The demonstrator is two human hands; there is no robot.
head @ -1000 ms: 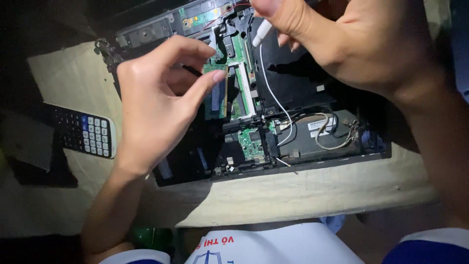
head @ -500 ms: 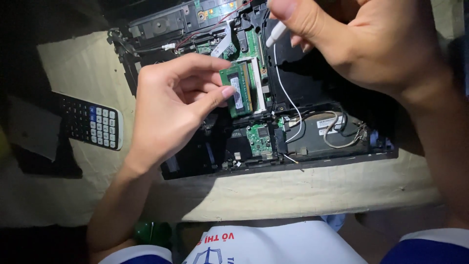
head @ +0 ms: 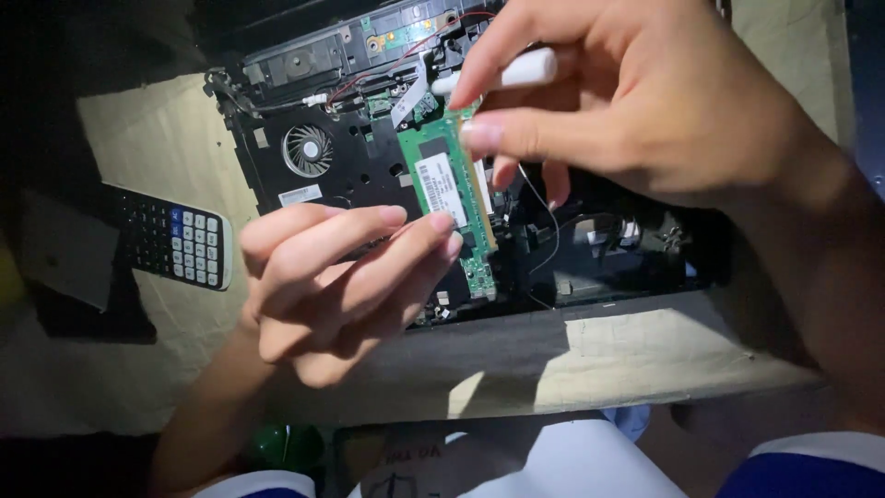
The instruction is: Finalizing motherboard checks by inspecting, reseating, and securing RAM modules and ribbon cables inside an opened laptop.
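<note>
**Two hands on a thin green card**

The green memory card (head: 449, 189) sits over the open laptop (head: 369, 157), beside the little fan (head: 307, 149). The left hand (head: 323, 286) pinches its lower end with fingertips. The right hand (head: 636, 101) pinches the top end and also grips a white pen-like tool (head: 516, 72). The card looks light, stiff and easy to break, so hold it by its edges. A calculator (head: 175, 242) lies on the tabletop (head: 166, 148).

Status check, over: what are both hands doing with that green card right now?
Left hand and right hand both pinch the green memory module. Right also holds a white tool. Module above open laptop. Nothing blocking.
</note>
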